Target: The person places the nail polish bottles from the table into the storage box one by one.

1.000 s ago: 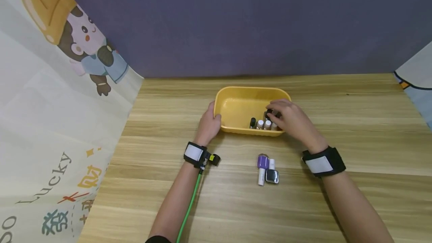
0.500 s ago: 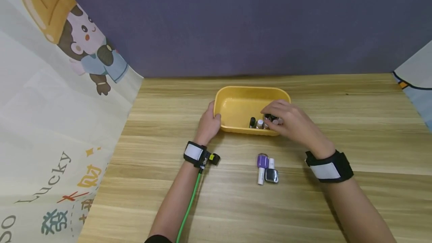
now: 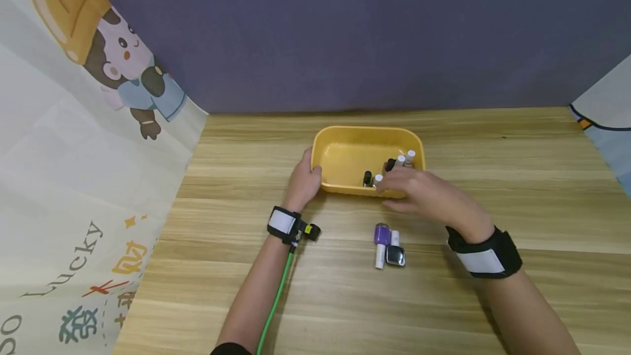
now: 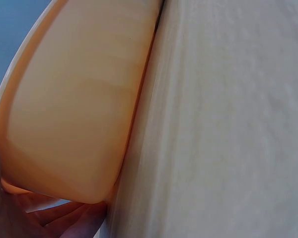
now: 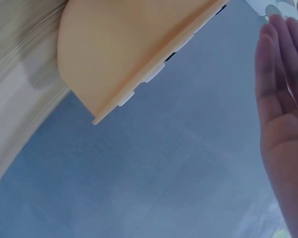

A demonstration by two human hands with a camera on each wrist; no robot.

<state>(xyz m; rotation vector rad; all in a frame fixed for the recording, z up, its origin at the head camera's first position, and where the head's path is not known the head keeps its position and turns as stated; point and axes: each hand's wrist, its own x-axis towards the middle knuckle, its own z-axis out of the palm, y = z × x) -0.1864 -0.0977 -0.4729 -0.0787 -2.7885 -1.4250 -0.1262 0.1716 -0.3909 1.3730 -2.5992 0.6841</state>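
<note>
My left hand grips the left end of a yellow plastic basin, thumb over the rim; the left wrist view shows its fingers against the outer wall. Inside, several small bottles like nail polish gather at the right, among them two with white caps at the back and one with a black cap nearer the front. Over the basin's front right rim hovers my right hand, hiding some bottles. Its fingers look straight and hold nothing in the right wrist view. In front lie a purple bottle and a dark one, both white-capped.
A wood-grain table carries everything. Behind it rises a dark blue-purple backdrop, and a printed white sheet borders the left. A green cable runs along my left forearm.
My right hand has drawn back from among the bottles toward the front rim, its grasp released. Bottles at the right now stand farther back. My left hand keeps its hold.
</note>
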